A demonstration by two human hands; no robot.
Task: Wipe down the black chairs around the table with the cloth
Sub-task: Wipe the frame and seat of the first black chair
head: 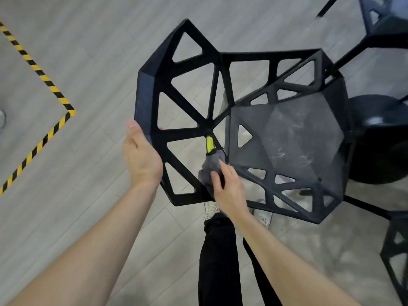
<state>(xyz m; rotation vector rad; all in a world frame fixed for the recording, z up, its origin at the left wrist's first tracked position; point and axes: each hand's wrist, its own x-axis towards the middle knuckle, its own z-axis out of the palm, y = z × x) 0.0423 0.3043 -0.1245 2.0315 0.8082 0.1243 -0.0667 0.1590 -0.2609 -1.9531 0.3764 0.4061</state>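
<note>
Head view: I look straight down on one black chair (254, 129) with a lattice of triangular cut-outs, standing on grey plank flooring (88, 74).
Chair seat: the solid panel (293, 138) at 3 o'clock shows pale dusty smears.
Left hand (141, 155): I have it on the outer edge of the backrest at 9 o'clock, fingers wrapped behind the rim, thumb lying along it, so it grips the chair.
Right hand (229, 186): fingers curled and clamped on the grey cloth (212, 166), pressing it to the lattice bar where backrest meets seat, near centre.
Cloth detail: a yellow-green tag (209, 144) sticks up from it at 12 o'clock.
Floor marking: yellow-and-black hazard tape (44, 78) runs at 9 to 10 o'clock.
Neighbours: parts of other black chairs at 1 o'clock (384, 25) and 4 o'clock (397, 257).
Below: my dark trousers (218, 257) and pale shoes (212, 209) at 6 o'clock.
</note>
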